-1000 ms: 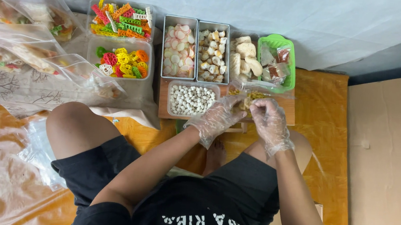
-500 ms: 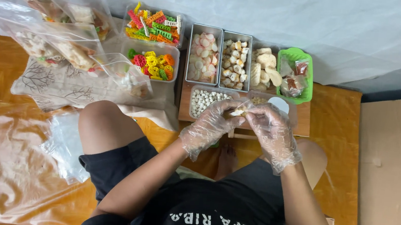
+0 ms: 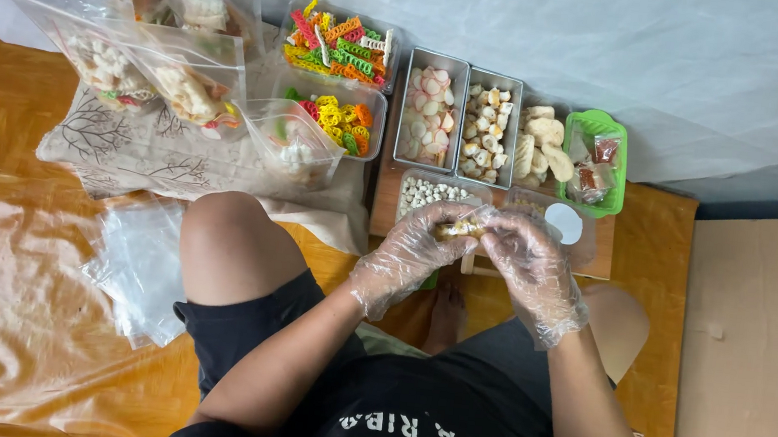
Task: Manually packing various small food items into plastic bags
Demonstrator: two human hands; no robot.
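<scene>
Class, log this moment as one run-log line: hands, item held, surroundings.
left hand: gloved, holding snack piece | right hand: gloved, same piece | behind: metal trays, green basket

Both gloved hands are coming together: the left hand and right hand are now pinching one pale snack piece between their fingertips.

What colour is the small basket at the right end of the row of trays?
The basket is bright green, seen best in the head view.
</scene>
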